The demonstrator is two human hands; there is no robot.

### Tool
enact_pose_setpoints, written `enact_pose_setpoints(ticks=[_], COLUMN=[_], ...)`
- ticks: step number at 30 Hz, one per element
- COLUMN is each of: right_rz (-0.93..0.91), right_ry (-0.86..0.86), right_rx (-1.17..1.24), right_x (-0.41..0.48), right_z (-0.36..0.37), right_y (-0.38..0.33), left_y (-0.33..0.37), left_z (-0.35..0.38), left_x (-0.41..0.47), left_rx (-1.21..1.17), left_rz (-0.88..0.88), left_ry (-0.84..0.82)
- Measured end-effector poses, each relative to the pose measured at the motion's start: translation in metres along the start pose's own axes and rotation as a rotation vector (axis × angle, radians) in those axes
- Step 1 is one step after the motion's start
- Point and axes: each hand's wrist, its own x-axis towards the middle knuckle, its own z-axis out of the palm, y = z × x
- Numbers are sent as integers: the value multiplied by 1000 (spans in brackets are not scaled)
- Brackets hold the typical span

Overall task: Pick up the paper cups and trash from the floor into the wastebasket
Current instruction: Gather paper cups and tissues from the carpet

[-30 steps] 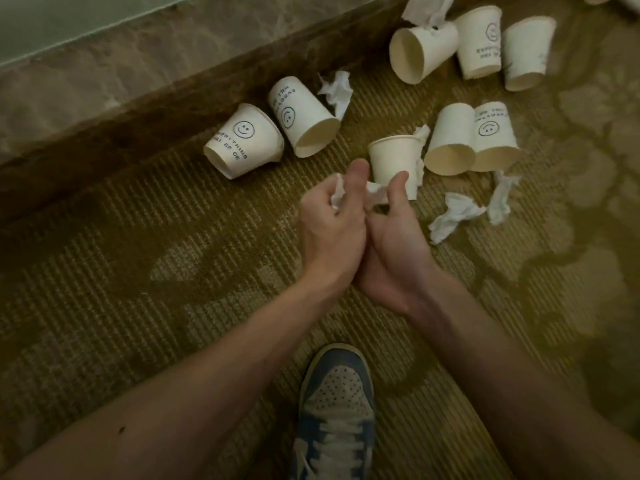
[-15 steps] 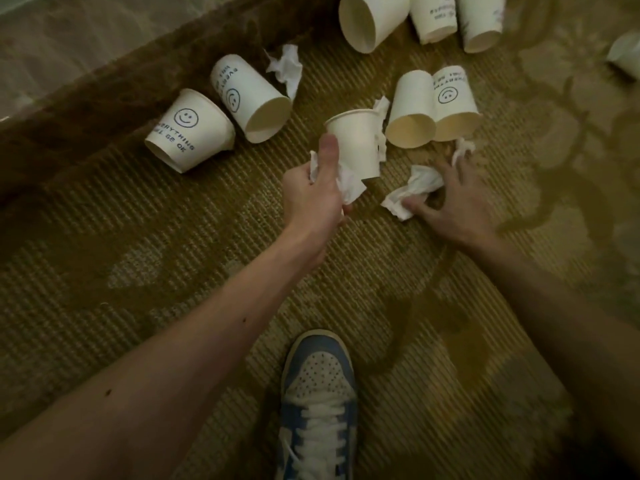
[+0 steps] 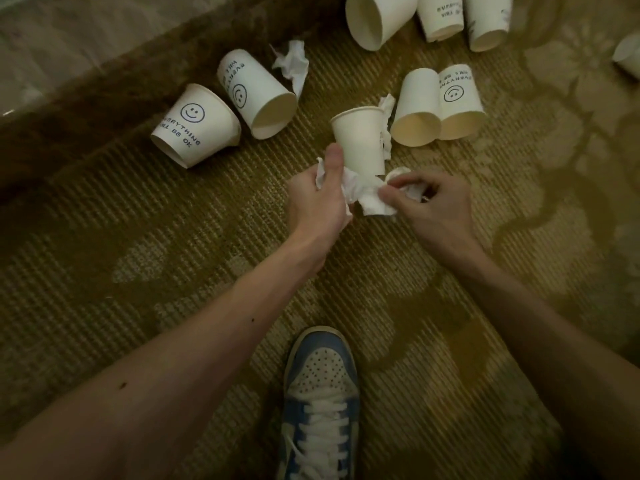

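Tissue (image 3: pixel 372 202) is clamped in each grip — left hand (image 3: pixel 317 202) and right hand (image 3: pixel 436 209) both curled on crumpled wads — while 9 paper cups (image 3: pixel 195 124) lie on the floor (image 3: pixel 173 271), wastebasket unseen: barely begun.

Smiley-printed white paper cups (image 3: pixel 195 124) lie tipped on the floor (image 3: pixel 173 237); one plain cup (image 3: pixel 360 140) stands upright. A crumpled tissue (image 3: pixel 292 62) lies beside them; tissue wad (image 3: pixel 372 199) gripped by left hand (image 3: pixel 318 202), pinched by right hand (image 3: pixel 433 206).
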Motion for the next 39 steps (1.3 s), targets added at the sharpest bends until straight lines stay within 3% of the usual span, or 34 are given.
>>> enact_pose_setpoints(ticks=[6, 9, 14, 17, 22, 28, 35, 39], right_rz=[40, 77, 290, 243, -8, -117, 3, 25], right_ry=[-14, -196, -564, -686, -361, -434, -478, -379], right_rx=[385, 549, 685, 471, -131, -1063, -968, -781], right_x=[-11, -12, 8, 32, 100, 155, 182, 179], right_z=[4, 9, 2, -9, -20, 6, 12, 14], right_y=[-55, -76, -81, -88, -98, -65, -62, -51], left_y=[21, 29, 24, 23, 28, 26, 22, 26], left_z=[1, -1, -19, -23, -18, -22, -30, -31], left_x=[-17, -20, -4, 0, 5, 15, 21, 25], left_rx=[-95, -158, -46, 45, 154, 127, 108, 75], left_rz=[178, 237, 263, 271, 262, 217, 182, 175], left_ry=[-118, -114, 111, 102, 129, 72, 21, 26])
